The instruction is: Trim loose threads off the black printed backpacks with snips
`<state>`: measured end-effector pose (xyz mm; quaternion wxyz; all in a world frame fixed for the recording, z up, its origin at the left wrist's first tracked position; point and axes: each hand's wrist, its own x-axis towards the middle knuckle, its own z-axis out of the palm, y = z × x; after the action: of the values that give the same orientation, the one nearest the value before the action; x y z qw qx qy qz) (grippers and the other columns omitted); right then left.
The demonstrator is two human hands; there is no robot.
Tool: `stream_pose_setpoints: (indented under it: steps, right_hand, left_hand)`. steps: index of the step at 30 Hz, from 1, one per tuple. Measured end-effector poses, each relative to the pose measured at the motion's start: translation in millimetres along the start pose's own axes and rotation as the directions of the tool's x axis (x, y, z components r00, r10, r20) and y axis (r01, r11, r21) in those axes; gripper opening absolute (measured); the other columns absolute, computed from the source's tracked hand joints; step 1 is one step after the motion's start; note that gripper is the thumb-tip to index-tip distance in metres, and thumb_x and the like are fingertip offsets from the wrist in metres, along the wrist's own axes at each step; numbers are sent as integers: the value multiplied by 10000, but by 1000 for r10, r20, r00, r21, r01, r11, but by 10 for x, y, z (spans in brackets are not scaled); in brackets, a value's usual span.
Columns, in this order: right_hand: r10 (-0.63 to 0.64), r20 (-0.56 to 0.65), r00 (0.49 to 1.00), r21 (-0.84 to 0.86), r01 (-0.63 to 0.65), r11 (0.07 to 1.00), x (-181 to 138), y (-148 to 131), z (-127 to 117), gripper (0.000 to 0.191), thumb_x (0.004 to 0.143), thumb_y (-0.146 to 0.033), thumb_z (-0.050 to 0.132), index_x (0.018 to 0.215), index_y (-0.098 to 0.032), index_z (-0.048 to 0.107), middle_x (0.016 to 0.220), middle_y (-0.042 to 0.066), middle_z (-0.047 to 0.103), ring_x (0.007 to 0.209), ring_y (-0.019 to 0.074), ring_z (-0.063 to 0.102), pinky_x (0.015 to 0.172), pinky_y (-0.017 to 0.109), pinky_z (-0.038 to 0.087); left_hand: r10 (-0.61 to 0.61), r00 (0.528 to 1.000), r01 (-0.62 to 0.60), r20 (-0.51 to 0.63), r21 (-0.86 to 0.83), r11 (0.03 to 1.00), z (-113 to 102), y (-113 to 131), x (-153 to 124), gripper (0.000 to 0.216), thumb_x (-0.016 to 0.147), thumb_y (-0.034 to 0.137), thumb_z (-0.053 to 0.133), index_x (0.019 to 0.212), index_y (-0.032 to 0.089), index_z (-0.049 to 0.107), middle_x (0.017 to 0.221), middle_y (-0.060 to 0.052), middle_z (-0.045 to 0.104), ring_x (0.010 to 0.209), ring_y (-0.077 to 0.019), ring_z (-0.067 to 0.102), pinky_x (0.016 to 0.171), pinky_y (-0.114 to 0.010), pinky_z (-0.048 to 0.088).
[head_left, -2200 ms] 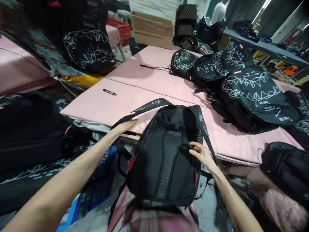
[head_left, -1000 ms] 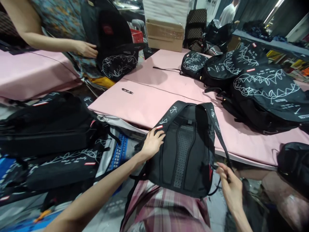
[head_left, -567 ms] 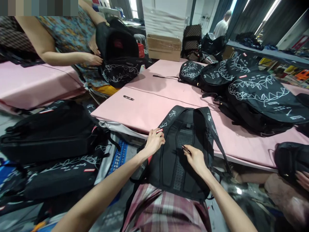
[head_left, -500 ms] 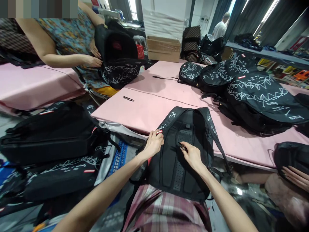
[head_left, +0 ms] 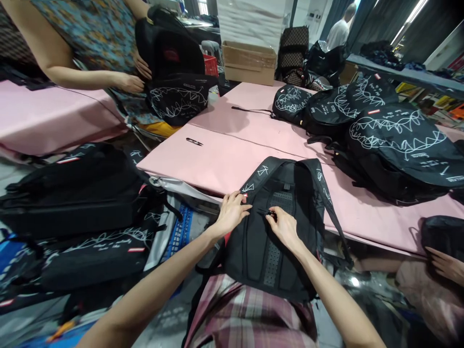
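Observation:
A black backpack [head_left: 253,251] rests back-panel up across my lap and the table edge, its white-marked shoulder straps [head_left: 263,171] pointing away from me. My left hand [head_left: 232,215] lies over the lower part of the left strap, fingers spread and stretched to the right. Pinched in my right hand [head_left: 284,224] are small dark thread snips [head_left: 264,212], their tip pointing left above the back panel, close to my left fingertips. Whether the tip touches a thread is too small to tell.
Another pair of snips [head_left: 194,141] lies on the pink table [head_left: 224,159]. Finished-looking black backpacks [head_left: 398,140] are heaped at right, more bags [head_left: 72,203] at left. A person [head_left: 94,53] across at left handles a backpack [head_left: 177,72]; another person's hand [head_left: 445,266] is at right.
My left hand has loosened from the strap and its fingers have spread. The snips in my right hand have moved slightly left, toward my left fingers. The view has shifted a little.

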<state>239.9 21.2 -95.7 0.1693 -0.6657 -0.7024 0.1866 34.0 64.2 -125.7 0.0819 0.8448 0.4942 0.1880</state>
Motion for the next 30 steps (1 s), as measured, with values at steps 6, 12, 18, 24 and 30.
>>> stream_pose_setpoints:
  steps: [6, 12, 18, 24, 30]
  right_hand:
    - [31, 11, 999, 5, -31, 1000, -19, 18, -12, 234, 864, -310, 509, 1067, -232, 595, 976, 7, 687, 886, 183, 636, 715, 271, 439]
    - [-3, -3, 1000, -11, 3, 1000, -8, 22, -23, 245, 870, -317, 525, 1090, -243, 602, 980, 2, 674, 875, 165, 629, 713, 251, 432]
    - [-126, 26, 992, -136, 129, 982, 66, -125, -18, 222, 883, -312, 520, 1057, -235, 636, 923, 20, 669, 878, 165, 613, 725, 244, 417]
    - [-207, 97, 973, -326, 228, 918, 197, -333, 43, 207, 903, -259, 470, 967, -213, 661, 920, 58, 654, 849, 188, 588, 704, 279, 408]
    - [-252, 140, 958, -434, 288, 854, 257, -426, 31, 257, 923, -235, 401, 908, -158, 646, 885, 96, 633, 840, 219, 572, 692, 316, 399]
  left_hand:
    - [105, 993, -112, 59, 119, 987, -77, 181, 117, 204, 818, 127, 531, 682, 195, 666, 900, -57, 599, 1152, -293, 425, 1048, -582, 173]
    - [137, 991, -137, 7, 49, 989, -45, 71, 63, 181, 792, 79, 470, 729, 169, 614, 955, -96, 572, 1188, -283, 418, 1050, -545, 237]
    - [78, 996, -79, -42, -24, 997, 64, -105, -7, 129, 815, 122, 450, 796, 159, 571, 1022, -103, 526, 1175, -257, 403, 973, -433, 367]
    - [-10, 996, 3, -85, -87, 996, 145, -83, 22, 125, 812, 115, 432, 818, 163, 548, 1029, -99, 496, 1157, -247, 397, 952, -413, 383]
    - [-62, 993, 45, -105, -155, 987, 139, -50, 75, 113, 797, 109, 445, 794, 169, 542, 1008, -83, 478, 1104, -230, 416, 925, -390, 401]
